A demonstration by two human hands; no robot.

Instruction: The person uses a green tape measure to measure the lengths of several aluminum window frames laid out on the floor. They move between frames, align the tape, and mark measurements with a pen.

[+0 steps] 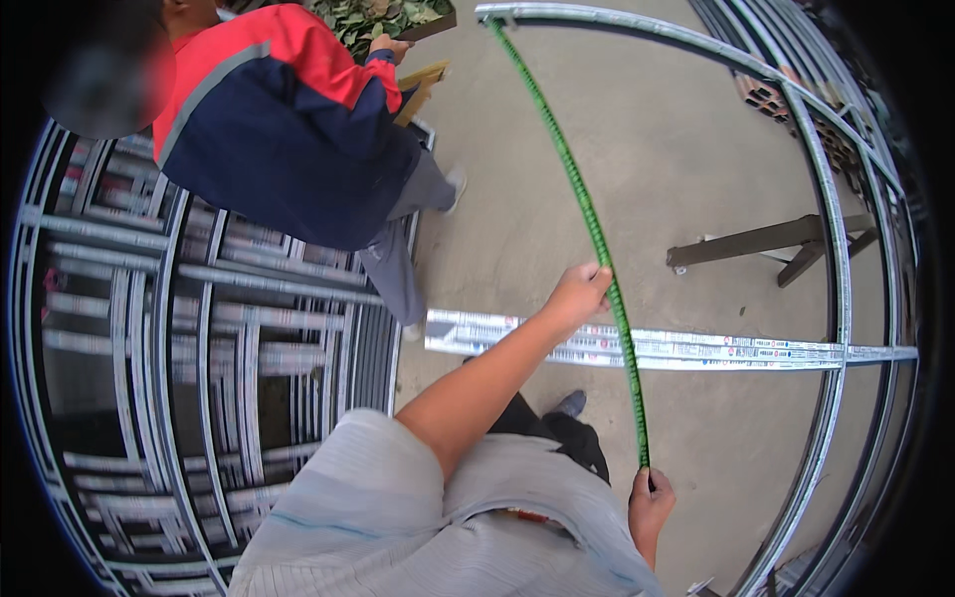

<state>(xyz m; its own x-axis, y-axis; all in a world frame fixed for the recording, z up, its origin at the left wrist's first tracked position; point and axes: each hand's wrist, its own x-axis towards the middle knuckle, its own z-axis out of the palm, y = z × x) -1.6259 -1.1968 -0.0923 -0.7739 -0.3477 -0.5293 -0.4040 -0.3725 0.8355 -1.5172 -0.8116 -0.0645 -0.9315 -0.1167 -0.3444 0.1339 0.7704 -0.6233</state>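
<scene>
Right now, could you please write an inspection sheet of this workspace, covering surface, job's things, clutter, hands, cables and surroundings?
Surface: greyish floor.
Job's things: green measuring tape, slightly curved, running from the end of a metal frame to the right hand; white-wrapped bars lie crosswise.
Clutter: brown stand on the floor.
Hands: left hand on the tape partway along; right hand grips its near part.
Cables: nothing seen.
Surroundings: person in red-and-navy jacket, stacked frames, and leaves in a container.

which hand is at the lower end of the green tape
The right hand, closed on the green tape at its lower end; the left hand is farther up, partway along.
</scene>
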